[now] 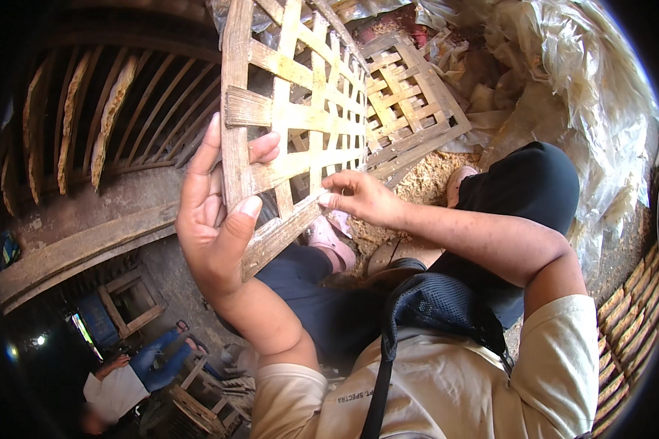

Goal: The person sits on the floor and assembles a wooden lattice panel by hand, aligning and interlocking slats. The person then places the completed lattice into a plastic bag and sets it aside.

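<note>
A woven bamboo lattice tray [300, 117] is held up at an angle in front of me. My left hand [216, 212] grips its left frame slat, thumb on the front, fingers wrapped round the edge. My right hand [359, 196] pinches a thin strip at the lower middle of the lattice, just above the bottom frame bar. A second bamboo lattice tray [410, 110] lies on the ground behind the first, partly hidden by it.
Crumpled clear plastic sheeting [564, 80] is piled at the right. Racks with pale slabs [110, 110] stand at the left. More bamboo slats [633, 322] lie at the lower right. Another person [124, 380] sits at the lower left near wooden stools [128, 304].
</note>
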### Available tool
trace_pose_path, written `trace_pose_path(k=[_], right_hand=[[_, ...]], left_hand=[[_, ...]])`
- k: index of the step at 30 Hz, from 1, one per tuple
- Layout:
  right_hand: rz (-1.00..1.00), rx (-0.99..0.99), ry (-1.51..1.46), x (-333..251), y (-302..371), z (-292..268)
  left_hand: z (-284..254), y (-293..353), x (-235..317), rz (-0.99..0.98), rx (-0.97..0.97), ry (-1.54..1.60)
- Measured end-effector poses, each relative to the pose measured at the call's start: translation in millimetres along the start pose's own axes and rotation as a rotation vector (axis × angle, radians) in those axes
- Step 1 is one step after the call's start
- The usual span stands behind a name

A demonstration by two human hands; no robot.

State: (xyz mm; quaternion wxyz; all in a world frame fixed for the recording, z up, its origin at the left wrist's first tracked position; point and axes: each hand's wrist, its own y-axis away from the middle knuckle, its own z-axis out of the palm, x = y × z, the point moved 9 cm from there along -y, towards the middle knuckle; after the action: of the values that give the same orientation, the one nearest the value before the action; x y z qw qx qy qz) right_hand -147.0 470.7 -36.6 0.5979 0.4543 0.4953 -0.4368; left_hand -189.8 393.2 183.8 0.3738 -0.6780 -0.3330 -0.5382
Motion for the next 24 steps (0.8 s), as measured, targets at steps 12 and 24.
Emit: trace_pose_path(k=[12, 24], right_hand=[[0.142, -0.221, -0.217, 25, -23, 4], [0.035, 0.234, 0.633, 10, -25, -42]], left_hand=[[-1, 13, -2, 0.001, -0.005, 0.033], [-28, 13, -5, -0.011, 0.082, -0.004]])
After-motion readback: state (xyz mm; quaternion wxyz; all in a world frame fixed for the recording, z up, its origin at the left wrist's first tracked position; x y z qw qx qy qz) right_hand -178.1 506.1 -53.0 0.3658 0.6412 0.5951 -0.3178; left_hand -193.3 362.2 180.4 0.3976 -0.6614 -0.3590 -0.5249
